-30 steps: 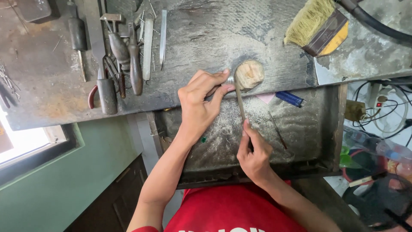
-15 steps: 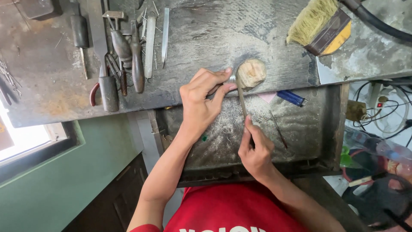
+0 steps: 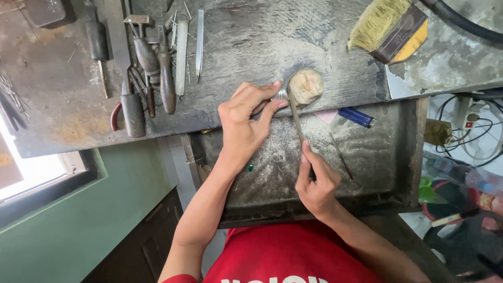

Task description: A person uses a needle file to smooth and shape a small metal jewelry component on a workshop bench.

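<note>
Daylight pours in from the window (image 3: 31,173) at lower left, blown out to white. The counter (image 3: 251,57) sits evenly lit and sharp, with soft shadows under the hands. Straight edges bow towards the frame borders, and the lower right corner goes dim and smeared.

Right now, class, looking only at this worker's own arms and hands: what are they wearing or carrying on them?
Both arms are bare from the hands up to the edge of the picture. The left hand and right hand wear no gloves; no rings, watch or bracelets show. Short red sleeves just show at the bottom edge, part of a red shirt with white lettering.
</note>
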